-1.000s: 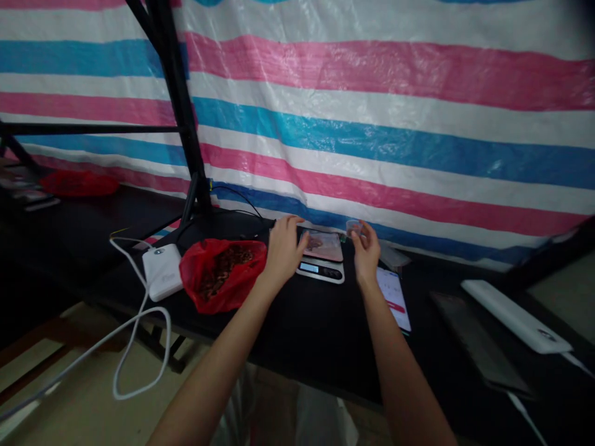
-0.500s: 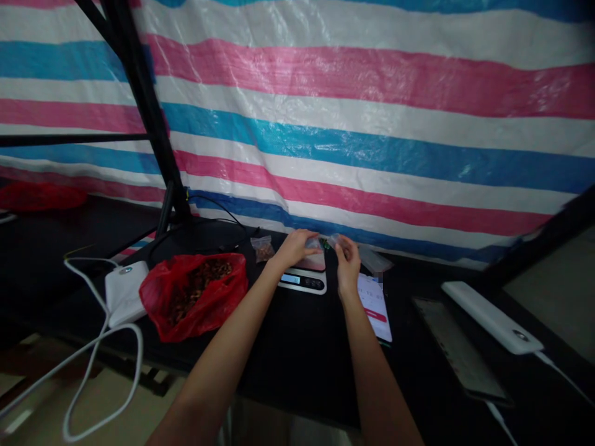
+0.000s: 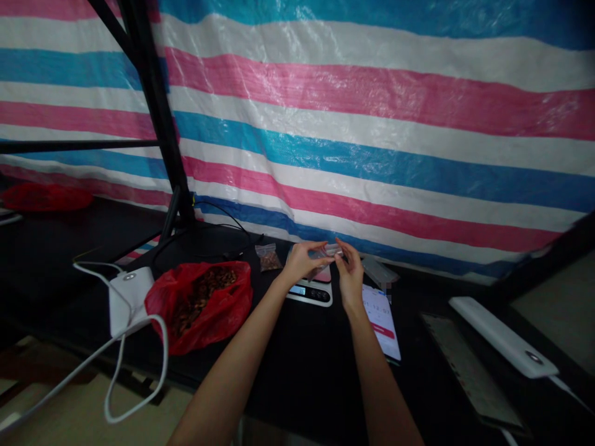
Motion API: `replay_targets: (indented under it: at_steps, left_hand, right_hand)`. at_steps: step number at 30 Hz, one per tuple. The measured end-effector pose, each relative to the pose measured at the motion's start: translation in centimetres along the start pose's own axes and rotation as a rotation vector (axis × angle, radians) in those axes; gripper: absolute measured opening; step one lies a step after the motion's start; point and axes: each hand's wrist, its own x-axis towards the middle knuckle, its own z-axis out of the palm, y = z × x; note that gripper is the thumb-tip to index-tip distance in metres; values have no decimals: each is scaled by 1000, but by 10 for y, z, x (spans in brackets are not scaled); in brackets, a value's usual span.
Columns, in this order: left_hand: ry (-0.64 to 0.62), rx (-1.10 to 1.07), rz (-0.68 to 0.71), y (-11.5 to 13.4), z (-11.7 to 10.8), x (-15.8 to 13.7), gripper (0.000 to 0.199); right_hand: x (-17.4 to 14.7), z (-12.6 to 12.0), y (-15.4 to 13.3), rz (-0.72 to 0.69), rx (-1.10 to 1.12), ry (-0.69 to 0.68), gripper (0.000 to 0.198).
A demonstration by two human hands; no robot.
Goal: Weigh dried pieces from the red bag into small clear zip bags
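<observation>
Hands met over the small digital scale (image 3: 310, 291) at the back of the black table (image 3: 297, 359). The left hand (image 3: 300, 261) and the right hand (image 3: 348, 272) both pinched a small clear plastic bag (image 3: 329, 251) between thumb and fingertips, one hand at each end, so the bag was held in the air just above the scale and did not touch it. Whether the bag had something inside, I could not tell, it was too small and dim.

Just left of the hands, a second little clear bag (image 3: 268, 257) with brown pieces lay on the table, apart from the scale. Further left an open red plastic bag (image 3: 204, 305) showed more of the same brown pieces. Beside the red bag lay a white power bank (image 3: 126, 298) with a white cable (image 3: 134, 365) that looped over the table edge.

To the right of the scale a phone (image 3: 383, 319) lay flat with its screen lit, partly under the right wrist. Near the right edge was a long white device (image 3: 502, 336). Behind the table hung a striped tarpaulin (image 3: 372, 124) in pink, blue and white
</observation>
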Motion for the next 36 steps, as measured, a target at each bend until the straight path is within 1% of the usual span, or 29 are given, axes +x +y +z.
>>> replay_targets:
  at_steps: [4, 7, 10, 13, 15, 17, 19, 21, 24, 25, 26, 27, 30, 31, 32, 34, 36]
  left_hand:
    - [-12, -44, 14, 2, 3, -1, 45]
    - [-11, -53, 22, 4, 4, -2, 46]
    - [-13, -40, 44, 5, 3, -1, 44]
    - [5, 22, 82, 1, 0, 1, 42]
    - [36, 101, 106, -3, -1, 2, 42]
    - [39, 193, 132, -8, -1, 2, 44]
    - [16, 281, 153, -14, 3, 0, 45]
    - [-28, 348, 148, -20, 8, -2, 47]
    - [-105, 379, 98, -27, 14, -5, 53]
    - [-113, 372, 90, -29, 13, -4, 54]
    - [-97, 361, 88, -30, 11, -4, 52]
    - [-52, 349, 87, -31, 8, -3, 49]
    - [192, 327, 60, -30, -4, 1, 34]
    - [264, 324, 50, -29, -8, 2, 31]
    - [309, 324, 47, -28, -10, 3, 29]
    - [326, 328, 61, -25, -11, 2, 27]
    - [304, 338, 75, -23, -8, 1, 26]
  right_hand:
    - [0, 1, -3, -30, -54, -16, 30]
    - [-1, 2, -3, -67, -98, 11, 29]
    - [-2, 4, -2, -101, -142, 89, 28]
    - [-2, 4, -4, -132, -158, 191, 29]
    - [-2, 3, -4, -109, -143, 251, 32]
    - [-2, 1, -3, -58, -129, 286, 34]
    - [-2, 0, -1, -22, -128, 290, 35]
    - [-3, 1, 2, -20, -123, 282, 34]
    - [-3, 3, 6, -21, -95, 258, 33]
    - [-4, 4, 7, -15, -87, 238, 33]
    - [-4, 5, 8, -7, -82, 215, 33]
    - [-4, 5, 9, 0, -76, 197, 33]
    - [-4, 6, 12, 17, -47, 202, 33]
    - [-4, 6, 13, 28, -30, 215, 33]
    - [-4, 7, 14, 43, -7, 224, 33]
    - [-5, 8, 16, 84, 48, 227, 33]
    - [-6, 10, 17, 123, 95, 222, 33]
